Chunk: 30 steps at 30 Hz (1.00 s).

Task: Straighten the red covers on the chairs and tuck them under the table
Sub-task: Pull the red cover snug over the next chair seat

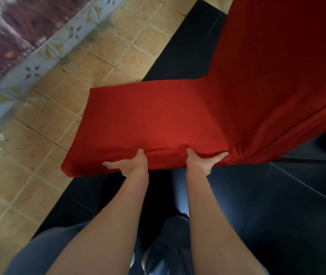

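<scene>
Your left hand (pixel 132 164) and your right hand (pixel 202 161) both sit on the near edge of the chair seat (pixel 148 124), which is wrapped in the red cover (pixel 178 116); each hand has its thumb on top of the fabric and its fingers spread along the front face of the cushion, so you grip the covered edge with both. The seat lies in the middle of the view, with the covered chair back (pixel 277 56) rising at the upper right, and no table can be made out, so the tucking step looks not yet done. The cloth bunches into radiating creases just beside your right hand, at the near right corner; if you pull harder there than on the left, you will likely drag the cover askew and deepen those folds instead of smoothing them. Because your hands are close together, a sideways tug could also leave slack at the far left corner (pixel 68 171), where nothing holds the fabric. Should you push the chair by the cover alone, the cloth may slide over the cushion and undo the straightening. The tiled floor (pixel 45 147) looks smooth, so the legs might skid unevenly. No brand, label or writing can be read anywhere; the patterned border tiles (pixel 27 74) carry only floral motifs.
</scene>
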Tool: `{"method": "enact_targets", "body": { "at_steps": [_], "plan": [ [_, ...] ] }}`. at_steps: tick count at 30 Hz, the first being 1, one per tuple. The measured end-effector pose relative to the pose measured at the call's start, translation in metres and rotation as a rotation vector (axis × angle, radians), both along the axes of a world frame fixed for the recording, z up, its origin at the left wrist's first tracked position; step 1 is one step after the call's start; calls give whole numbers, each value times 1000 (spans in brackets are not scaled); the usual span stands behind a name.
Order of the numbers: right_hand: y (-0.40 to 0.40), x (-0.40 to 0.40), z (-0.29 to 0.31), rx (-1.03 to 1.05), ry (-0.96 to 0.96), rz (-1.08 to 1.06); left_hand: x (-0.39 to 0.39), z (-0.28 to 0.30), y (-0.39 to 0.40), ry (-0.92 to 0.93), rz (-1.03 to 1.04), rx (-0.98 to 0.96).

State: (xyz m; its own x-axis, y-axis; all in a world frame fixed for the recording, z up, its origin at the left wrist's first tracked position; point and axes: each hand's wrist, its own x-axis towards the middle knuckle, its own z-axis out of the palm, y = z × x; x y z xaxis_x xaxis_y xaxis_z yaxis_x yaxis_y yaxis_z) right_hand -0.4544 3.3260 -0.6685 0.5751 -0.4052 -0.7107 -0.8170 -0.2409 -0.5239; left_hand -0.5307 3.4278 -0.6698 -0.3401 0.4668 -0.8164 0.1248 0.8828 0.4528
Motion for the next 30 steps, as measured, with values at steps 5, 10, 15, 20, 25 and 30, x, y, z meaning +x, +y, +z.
{"method": "enact_targets", "body": {
  "at_steps": [5,10,15,20,25,30],
  "plan": [
    [5,-13,31,-35,28,39,-12,25,7,57,-37,-15],
    [17,-35,61,-54,61,57,-34,48,21,109,-86,-14],
    [32,-59,87,-65,108,44,-56,72,40,170,-161,-37],
    [46,-82,105,-79,139,8,-72,92,58,285,-288,-67],
    [54,-102,118,-113,163,-21,-85,110,70,338,-355,-67],
    [59,-116,129,-116,189,-25,-96,126,79,374,-438,-23]
  ]
}}
